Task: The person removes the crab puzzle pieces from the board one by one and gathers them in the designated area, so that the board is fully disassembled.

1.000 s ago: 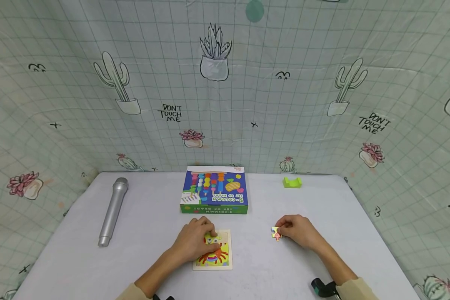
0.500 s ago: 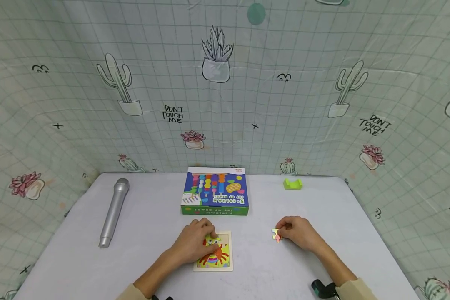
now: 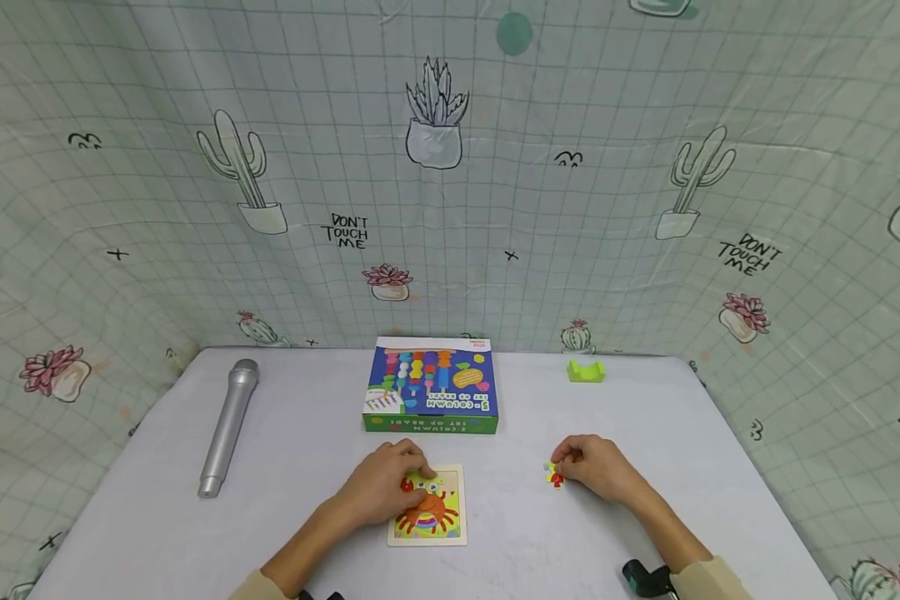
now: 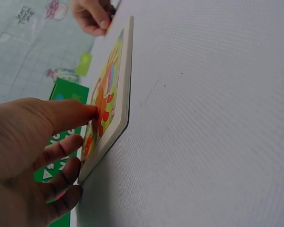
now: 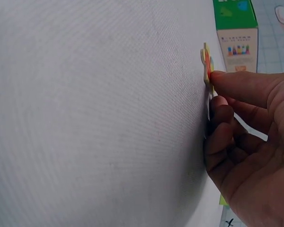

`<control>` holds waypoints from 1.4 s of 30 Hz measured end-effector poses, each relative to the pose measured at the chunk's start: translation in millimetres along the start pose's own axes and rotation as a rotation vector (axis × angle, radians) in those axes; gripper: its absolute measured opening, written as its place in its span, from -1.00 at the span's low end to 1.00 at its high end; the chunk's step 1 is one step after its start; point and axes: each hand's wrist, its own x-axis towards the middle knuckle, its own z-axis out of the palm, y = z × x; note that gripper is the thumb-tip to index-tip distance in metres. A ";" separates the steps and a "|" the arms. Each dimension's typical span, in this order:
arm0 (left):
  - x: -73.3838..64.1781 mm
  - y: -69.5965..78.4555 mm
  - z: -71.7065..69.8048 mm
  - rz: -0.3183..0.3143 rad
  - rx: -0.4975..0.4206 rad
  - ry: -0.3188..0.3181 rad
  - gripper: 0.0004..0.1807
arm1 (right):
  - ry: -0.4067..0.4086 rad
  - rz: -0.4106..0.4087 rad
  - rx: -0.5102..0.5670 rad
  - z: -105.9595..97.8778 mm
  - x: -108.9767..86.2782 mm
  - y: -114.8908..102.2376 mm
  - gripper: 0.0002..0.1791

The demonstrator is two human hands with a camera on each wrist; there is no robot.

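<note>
A small crab jigsaw puzzle (image 3: 448, 527) in a pale wooden frame lies flat on the table, with a bare pale patch at its upper right. My left hand (image 3: 385, 487) rests on its left side. In the left wrist view the straight thumb (image 4: 75, 115) touches the crab, and the other fingers sit loosely bent by the frame's edge. To the right, my right hand (image 3: 598, 467) pinches a small puzzle piece (image 3: 552, 477), red and yellow, between thumb and fingers. The right wrist view shows that puzzle piece (image 5: 206, 66) nearly edge-on, close over the white surface.
Behind the puzzle lies a blue and green bead-set box (image 3: 431, 387). A silver microphone-like rod (image 3: 228, 429) lies at the left. Near the back edge stands a light-green plastic piece (image 3: 586, 372). A patterned cloth (image 3: 495, 200) rises behind the white table (image 3: 307, 417).
My left thumb has slid slightly left, baring more of the crab. The piece in my right hand has turned a little and shows more red. The whole head view has shifted slightly.
</note>
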 end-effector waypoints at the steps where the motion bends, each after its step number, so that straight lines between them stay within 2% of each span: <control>1: 0.0 -0.1 -0.1 -0.005 -0.008 0.002 -0.77 | 0.001 0.002 0.001 0.1 -0.3 0.0 -0.94; 10: 0.1 -3.7 2.4 -0.069 -0.079 0.027 -0.70 | 0.003 0.010 0.004 0.5 -1.1 0.4 -0.94; 15: -0.1 -5.1 2.3 -0.069 -0.084 0.040 -0.66 | 0.004 0.021 0.009 0.7 -1.2 -0.2 -0.94; 23: -1.0 -6.3 3.1 -0.049 0.060 0.088 -0.55 | 0.029 0.027 0.039 -0.4 -2.5 -4.8 -0.95; 27: -1.9 -8.2 3.1 -0.044 0.067 0.088 -0.55 | 0.032 -0.013 0.073 4.1 -1.2 -19.3 -0.96; 34: -3.0 -10.3 1.6 -0.039 0.027 0.075 -0.56 | -0.060 -0.109 0.109 30.4 6.3 -52.4 -0.97; 42: -3.3 -10.4 -1.1 -0.020 0.006 0.036 -0.57 | -0.178 -0.194 0.108 61.0 13.9 -73.7 -0.93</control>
